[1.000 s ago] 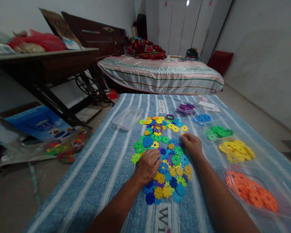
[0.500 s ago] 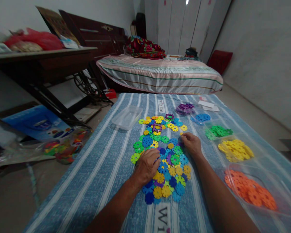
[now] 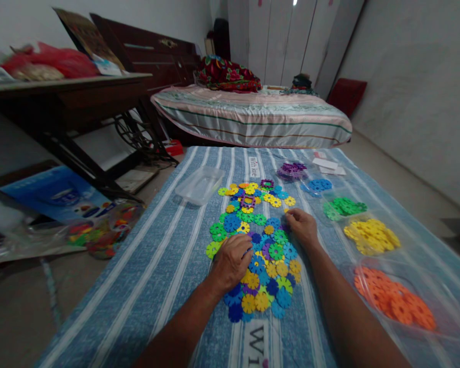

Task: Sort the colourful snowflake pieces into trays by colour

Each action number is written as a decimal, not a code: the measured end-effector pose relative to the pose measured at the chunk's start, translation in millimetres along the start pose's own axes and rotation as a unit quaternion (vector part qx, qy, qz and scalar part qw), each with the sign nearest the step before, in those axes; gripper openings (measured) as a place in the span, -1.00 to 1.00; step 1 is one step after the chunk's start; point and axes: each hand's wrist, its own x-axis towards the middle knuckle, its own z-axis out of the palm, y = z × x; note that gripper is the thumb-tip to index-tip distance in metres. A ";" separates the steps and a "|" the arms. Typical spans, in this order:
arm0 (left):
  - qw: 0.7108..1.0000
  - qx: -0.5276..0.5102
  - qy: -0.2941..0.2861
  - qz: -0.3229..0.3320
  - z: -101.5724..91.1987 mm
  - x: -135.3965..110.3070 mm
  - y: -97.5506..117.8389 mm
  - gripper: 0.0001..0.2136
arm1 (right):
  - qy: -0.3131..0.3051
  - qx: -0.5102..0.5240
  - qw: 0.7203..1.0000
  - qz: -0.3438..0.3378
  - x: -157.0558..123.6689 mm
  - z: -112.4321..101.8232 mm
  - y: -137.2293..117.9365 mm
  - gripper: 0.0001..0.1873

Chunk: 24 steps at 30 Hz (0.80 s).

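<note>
A pile of snowflake discs (image 3: 261, 301) in blue, yellow, green and purple is spread down the middle of the cloth-covered table. My left hand (image 3: 233, 256) rests on the pile's left side, fingers curled together; whatever is under or in them is hidden. At the pile's right edge is my right hand (image 3: 302, 226), its thumb and fingertips pinched close to a small yellow piece. What the pinch holds, I cannot make out. Two purple square frame pieces, one nearer (image 3: 248, 201) and one farther (image 3: 267, 184), lie among the discs at the far end.
Along the right stand see-through tubs with purple pieces (image 3: 292, 170), blue discs (image 3: 320, 185), green discs (image 3: 345, 207), yellow discs (image 3: 371, 236) and orange discs (image 3: 394, 297). A see-through tub (image 3: 200, 186) sits at the far left. Beyond the table is a bed (image 3: 253, 115).
Both hands keep almost the same place and pose. The whole view has shifted very slightly; the discs and tubs look unmoved.
</note>
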 end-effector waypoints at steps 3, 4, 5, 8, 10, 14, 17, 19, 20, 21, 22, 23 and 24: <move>1.000 0.000 -0.003 0.005 -0.1 -0.2 -0.6 -0.90 | 0.004 0.003 1.000 0.000 -0.6 0.0 -0.1 -0.66; 1.000 0.001 -0.003 0.006 -0.1 -0.2 -0.8 -0.89 | 0.004 0.002 1.000 -0.002 -0.7 -0.1 -0.2 -0.66; 1.000 0.002 -0.002 0.006 -0.2 -0.1 -0.9 -0.89 | 0.004 0.001 1.000 -0.005 -0.8 -0.2 -0.4 -0.66; 1.000 0.005 -0.003 0.006 -0.5 0.3 -0.8 -0.89 | 0.008 -0.008 1.000 -0.010 -0.8 -0.8 -1.4 -0.67; 1.000 0.006 -0.005 0.005 -0.8 0.7 -0.4 -0.89 | 0.012 -0.014 1.000 -0.015 -0.8 -1.3 -2.5 -0.67; 1.000 0.005 -0.003 0.003 -0.9 1.2 0.2 -0.90 | 0.014 -0.017 0.999 -0.025 -0.9 -2.1 -3.5 -0.68; 1.000 0.004 -0.001 0.003 -0.6 1.2 -0.1 -0.90 | 0.014 -0.011 1.000 -0.024 -0.5 -2.0 -1.9 -0.67; 1.000 0.002 0.000 0.004 -0.4 0.9 -0.6 -0.90 | 0.009 -0.008 1.000 -0.018 0.1 -1.6 -0.2 -0.67; 1.000 0.001 0.000 0.005 -0.3 0.8 -0.9 -0.90 | 0.006 -0.007 1.000 -0.016 0.4 -1.2 0.7 -0.66; 1.000 -0.001 -0.001 0.006 -0.1 0.6 -1.1 -0.90 | 0.003 -0.007 1.000 -0.015 0.6 -0.9 1.4 -0.66; 1.000 -0.002 -0.002 0.007 0.1 0.5 -1.3 -0.89 | 0.001 -0.008 1.000 -0.014 0.8 -0.5 1.9 -0.66; 1.000 -0.003 -0.003 0.007 0.3 0.5 -1.4 -0.89 | 0.001 -0.008 1.000 -0.014 1.0 -0.1 2.4 -0.66; 1.000 -0.003 -0.003 0.006 0.5 0.6 -1.4 -0.89 | 0.000 -0.008 1.000 -0.012 1.0 0.2 2.6 -0.66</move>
